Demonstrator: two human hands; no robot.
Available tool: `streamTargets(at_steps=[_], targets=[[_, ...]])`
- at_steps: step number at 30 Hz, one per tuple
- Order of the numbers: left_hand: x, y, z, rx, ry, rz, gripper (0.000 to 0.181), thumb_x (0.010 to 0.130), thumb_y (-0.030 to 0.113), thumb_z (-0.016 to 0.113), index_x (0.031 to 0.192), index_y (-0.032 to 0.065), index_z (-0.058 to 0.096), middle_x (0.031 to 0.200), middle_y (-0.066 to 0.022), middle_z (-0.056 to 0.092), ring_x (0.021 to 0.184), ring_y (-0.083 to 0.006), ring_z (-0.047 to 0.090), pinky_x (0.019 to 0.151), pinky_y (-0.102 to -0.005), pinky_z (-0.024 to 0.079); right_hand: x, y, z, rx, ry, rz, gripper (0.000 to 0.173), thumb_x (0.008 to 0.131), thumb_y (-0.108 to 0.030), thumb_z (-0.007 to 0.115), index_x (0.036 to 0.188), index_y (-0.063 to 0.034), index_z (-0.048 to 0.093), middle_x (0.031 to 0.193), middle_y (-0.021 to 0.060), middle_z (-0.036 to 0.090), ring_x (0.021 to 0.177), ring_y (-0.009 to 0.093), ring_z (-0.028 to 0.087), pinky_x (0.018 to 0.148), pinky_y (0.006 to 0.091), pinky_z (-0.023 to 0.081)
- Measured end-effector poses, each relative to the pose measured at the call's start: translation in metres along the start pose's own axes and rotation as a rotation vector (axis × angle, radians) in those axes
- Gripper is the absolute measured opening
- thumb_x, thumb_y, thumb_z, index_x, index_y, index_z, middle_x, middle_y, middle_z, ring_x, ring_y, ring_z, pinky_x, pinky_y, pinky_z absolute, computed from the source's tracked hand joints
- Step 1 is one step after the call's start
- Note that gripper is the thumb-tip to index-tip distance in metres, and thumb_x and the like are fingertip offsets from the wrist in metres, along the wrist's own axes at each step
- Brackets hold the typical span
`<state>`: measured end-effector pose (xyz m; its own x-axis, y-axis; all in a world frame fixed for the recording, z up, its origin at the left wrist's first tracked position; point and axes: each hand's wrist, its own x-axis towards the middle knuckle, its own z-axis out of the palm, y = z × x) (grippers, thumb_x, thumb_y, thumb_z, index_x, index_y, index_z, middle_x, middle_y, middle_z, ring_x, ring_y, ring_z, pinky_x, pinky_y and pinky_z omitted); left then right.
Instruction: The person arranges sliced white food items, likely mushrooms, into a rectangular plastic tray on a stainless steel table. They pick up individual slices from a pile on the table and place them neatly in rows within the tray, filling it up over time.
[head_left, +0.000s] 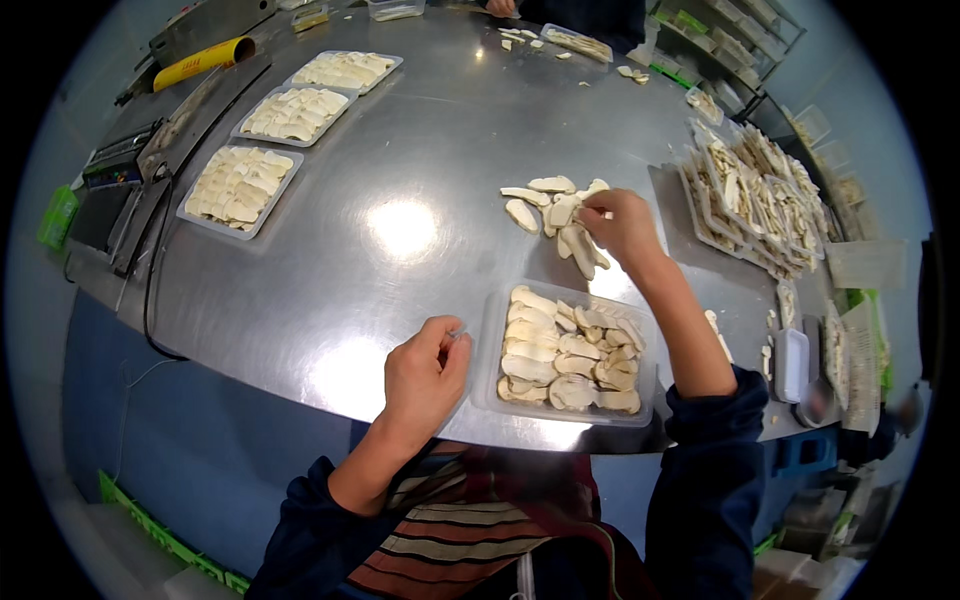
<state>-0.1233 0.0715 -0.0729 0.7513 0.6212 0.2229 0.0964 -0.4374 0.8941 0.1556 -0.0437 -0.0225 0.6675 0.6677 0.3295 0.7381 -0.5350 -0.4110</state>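
Note:
A clear plastic tray (651, 375) lies near the front edge of the steel table, filled with overlapping pale mushroom slices (574, 352). Just left of it, my left hand (429, 369) hovers with thumb and fingertips curled close; whether something thin is between them I cannot tell. Behind the tray is a loose pile of mushroom slices (561, 211). My right hand (621, 225) reaches to the pile's right side, its fingertips pinched at the slices; a small pale bit shows by the fingers, but whether it is gripped is unclear.
Filled trays (244, 191) line the table's left side, near a yellow tube (202, 64) and a dark cable (154, 300). Stacked trays of slices (757, 199) stand at right, above a small white tray (792, 365). Across the table, a person's hand (501, 7) shows.

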Motion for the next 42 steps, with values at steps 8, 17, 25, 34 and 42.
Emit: streamTargets(at_steps=[8, 17, 25, 34, 42], targets=[[0.001, -0.002, 0.001, -0.017, 0.012, 0.003, 0.017, 0.086, 0.009, 0.062, 0.099, -0.0020, 0.062, 0.063, -0.0040, 0.059, 0.054, -0.0053, 0.051, 0.051, -0.0214, 0.042, 0.033, -0.046, 0.044, -0.141, -0.353, 0.144, 0.020, 0.070, -0.019, 0.071, 0.073, 0.0002, 0.068, 0.067, 0.0140, 0.066, 0.058, 0.023, 0.060, 0.059, 0.0340, 0.048], [-0.005, 0.006, -0.008, -0.494, -0.158, -0.230, 0.021, 0.091, 0.020, 0.060, 0.095, -0.0004, 0.061, 0.060, 0.0000, 0.056, 0.048, -0.0042, 0.046, 0.045, -0.0203, 0.036, -0.085, -0.102, -0.032, -0.041, 0.141, -0.470, 0.012, 0.070, -0.013, 0.069, 0.069, -0.0052, 0.060, 0.064, 0.0070, 0.054, 0.063, 0.024, 0.054, 0.055, 0.0368, 0.045], [-0.027, 0.052, -0.019, -0.661, -0.525, -0.477, 0.019, 0.092, 0.018, 0.058, 0.083, 0.0018, 0.060, 0.058, 0.0010, 0.056, 0.044, -0.0020, 0.042, 0.040, -0.0177, 0.031, -0.163, -0.122, -0.046, -0.014, 0.057, -0.553, 0.021, 0.059, -0.009, 0.070, 0.074, -0.0054, 0.057, 0.071, 0.0067, 0.047, 0.071, 0.025, 0.050, 0.061, 0.0343, 0.043], [-0.023, 0.051, -0.021, -0.502, -0.675, -0.495, 0.024, 0.093, 0.019, 0.057, 0.077, 0.0013, 0.059, 0.056, 0.0024, 0.053, 0.046, -0.0020, 0.042, 0.042, -0.0189, 0.031, -0.169, -0.106, -0.049, 0.184, -0.191, -0.437, 0.022, 0.058, -0.006, 0.075, 0.075, -0.0060, 0.060, 0.070, 0.0075, 0.052, 0.074, 0.026, 0.051, 0.065, 0.0351, 0.046], [-0.009, 0.027, -0.024, -0.348, -0.307, -0.398, 0.024, 0.094, 0.021, 0.056, 0.090, -0.0005, 0.066, 0.056, 0.0000, 0.054, 0.044, -0.0025, 0.040, 0.040, -0.0186, 0.029, -0.161, -0.094, -0.024, 0.039, -0.150, -0.398, 0.022, 0.059, -0.005, 0.073, 0.079, -0.0050, 0.064, 0.068, 0.0067, 0.053, 0.070, 0.026, 0.050, 0.065, 0.0347, 0.044]])
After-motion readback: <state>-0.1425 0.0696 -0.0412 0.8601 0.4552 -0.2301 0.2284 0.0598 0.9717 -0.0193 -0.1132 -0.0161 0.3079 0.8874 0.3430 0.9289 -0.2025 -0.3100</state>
